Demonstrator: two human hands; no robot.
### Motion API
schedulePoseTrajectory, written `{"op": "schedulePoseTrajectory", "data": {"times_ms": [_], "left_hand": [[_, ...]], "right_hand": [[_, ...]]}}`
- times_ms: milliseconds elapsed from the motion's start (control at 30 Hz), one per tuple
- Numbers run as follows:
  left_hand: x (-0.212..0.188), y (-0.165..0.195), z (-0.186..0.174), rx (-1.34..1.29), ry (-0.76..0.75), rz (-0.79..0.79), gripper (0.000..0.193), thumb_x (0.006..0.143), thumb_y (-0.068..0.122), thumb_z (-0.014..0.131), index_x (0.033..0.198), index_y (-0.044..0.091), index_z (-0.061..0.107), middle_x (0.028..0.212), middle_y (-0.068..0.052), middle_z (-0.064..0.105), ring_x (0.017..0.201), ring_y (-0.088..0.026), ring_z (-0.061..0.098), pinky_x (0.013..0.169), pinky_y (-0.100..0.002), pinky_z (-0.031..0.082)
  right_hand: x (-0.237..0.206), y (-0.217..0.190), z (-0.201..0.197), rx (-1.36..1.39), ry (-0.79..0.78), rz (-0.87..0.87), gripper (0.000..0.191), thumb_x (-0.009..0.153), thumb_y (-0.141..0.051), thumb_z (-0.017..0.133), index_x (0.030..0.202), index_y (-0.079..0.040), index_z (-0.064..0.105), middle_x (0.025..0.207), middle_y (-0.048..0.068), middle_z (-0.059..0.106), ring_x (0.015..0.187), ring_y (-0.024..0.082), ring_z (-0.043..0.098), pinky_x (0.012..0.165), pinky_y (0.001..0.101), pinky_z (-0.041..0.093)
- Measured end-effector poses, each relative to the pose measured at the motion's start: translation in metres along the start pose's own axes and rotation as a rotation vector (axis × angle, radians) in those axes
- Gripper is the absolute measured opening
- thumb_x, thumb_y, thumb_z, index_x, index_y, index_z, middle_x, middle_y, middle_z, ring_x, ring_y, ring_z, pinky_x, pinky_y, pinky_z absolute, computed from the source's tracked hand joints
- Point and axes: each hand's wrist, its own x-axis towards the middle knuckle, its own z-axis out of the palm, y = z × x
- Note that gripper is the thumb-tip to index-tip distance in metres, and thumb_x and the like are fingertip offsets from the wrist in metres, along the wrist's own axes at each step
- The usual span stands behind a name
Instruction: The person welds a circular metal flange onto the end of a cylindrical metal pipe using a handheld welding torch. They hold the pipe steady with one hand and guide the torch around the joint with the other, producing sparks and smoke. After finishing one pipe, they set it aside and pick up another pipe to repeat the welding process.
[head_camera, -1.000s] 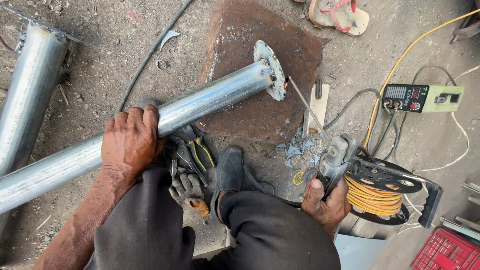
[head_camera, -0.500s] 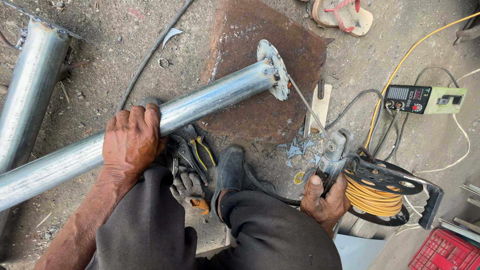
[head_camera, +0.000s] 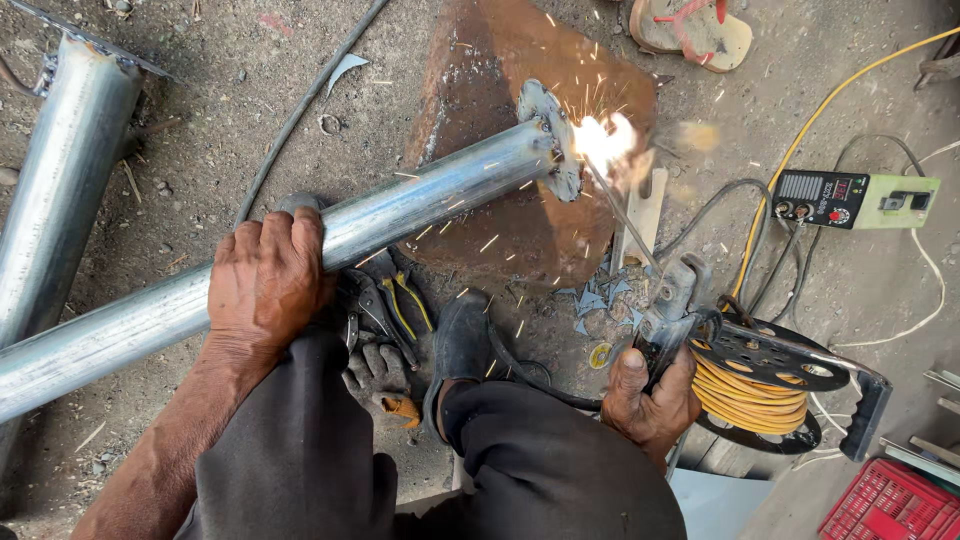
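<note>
My left hand (head_camera: 262, 285) presses down on steel pipe (head_camera: 300, 245), fingers wrapped over it. Right hand (head_camera: 650, 400) grips electrode holder (head_camera: 672, 305); rod tip at end plate (head_camera: 550, 140). Best: pipe pinned, arc short.

A long galvanized steel pipe (head_camera: 300, 262) lies slanted across the dirt ground (head_camera: 200, 90), its near end running off toward the lower left edge and its far end, capped with a round metal flange (head_camera: 548, 135), over a rusty steel plate (head_camera: 520, 215). The electrode holder (head_camera: 672, 305) points a thin welding rod (head_camera: 625, 220) up and left, its tip at the flange's right face. There a bright white arc (head_camera: 605, 140) burns, scattering sparks over the plate.
</note>
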Motion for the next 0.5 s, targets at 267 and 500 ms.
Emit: {"op": "schedulePoseTrajectory", "data": {"times_ms": [267, 500], "left_hand": [[0.001, -0.0001, -0.001, -0.001, -0.066, -0.019, 0.065, 0.073, 0.039, 0.085, 0.122, 0.003, 0.06, 0.096, -0.012, 0.065, 0.083, -0.029, 0.067, 0.071, -0.043, 0.056], [0.0004, 0.0004, 0.0005, 0.002, -0.032, -0.029, 0.067, 0.072, 0.038, 0.084, 0.125, 0.004, 0.06, 0.099, -0.011, 0.065, 0.087, -0.03, 0.067, 0.076, -0.043, 0.057]], "right_hand": [[0.003, -0.0021, 0.0007, -0.018, -0.014, -0.021, 0.052, 0.109, -0.038, 0.06, 0.133, 0.008, 0.054, 0.07, 0.003, 0.06, 0.059, 0.01, 0.058, 0.057, 0.0273, 0.047], [0.0013, -0.0067, -0.0002, 0.071, -0.047, 0.071, 0.054, 0.108, -0.043, 0.059, 0.129, 0.007, 0.053, 0.076, 0.005, 0.06, 0.058, 0.01, 0.055, 0.055, 0.0275, 0.047]]}}
